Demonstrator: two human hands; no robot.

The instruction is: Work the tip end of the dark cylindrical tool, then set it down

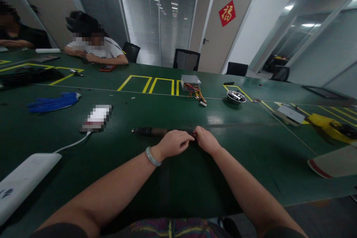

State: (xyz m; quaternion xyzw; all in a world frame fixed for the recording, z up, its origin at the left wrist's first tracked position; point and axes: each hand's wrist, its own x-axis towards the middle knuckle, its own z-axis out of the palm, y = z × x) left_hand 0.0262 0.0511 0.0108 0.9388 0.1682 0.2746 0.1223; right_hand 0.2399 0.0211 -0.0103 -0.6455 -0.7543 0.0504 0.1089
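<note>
A dark, slim electric screwdriver lies across the green table in front of me, its metal tip pointing left. My left hand, with a pale bangle at the wrist, is closed over its right-hand part, which the fingers mostly hide. Close by, my right hand pinches at the tool's right end. The fingertips of both hands nearly meet there, and whatever small dark piece lies between them is hidden.
A power supply box with loose cables and a metal bowl stand farther back. To my left are a phone, a white power bank and a blue glove. A paper cup lies right. A person sits opposite.
</note>
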